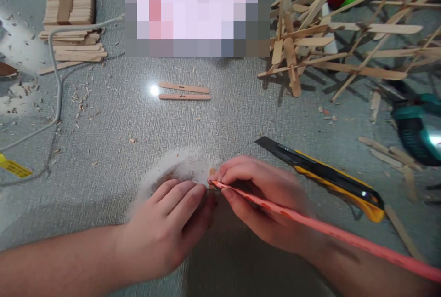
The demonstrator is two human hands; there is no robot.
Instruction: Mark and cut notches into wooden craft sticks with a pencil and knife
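In my right hand (265, 191) is a long pink pencil (310, 223), pinched near its tip. The tip meets a wooden craft stick (212, 172), of which only a short piece shows between my hands. My left hand (179, 219) is closed at that stick from the left, fingers bent and pressed down; a thin dark edge shows by its fingertips, too hidden to name. Beyond my hands lie two craft sticks (184, 90) side by side, each with a small dark mark near the middle. To the right of my right hand rests a yellow and black utility knife (320, 177).
At the upper left stand bundled craft sticks (70, 0) beside a pale cable (58, 85). A lattice of joined sticks (347, 53) fills the upper right, above teal-handled pliers (418, 122). Wood shavings (82, 97) litter the grey tabletop (113, 150). A blurred patch hides the top middle.
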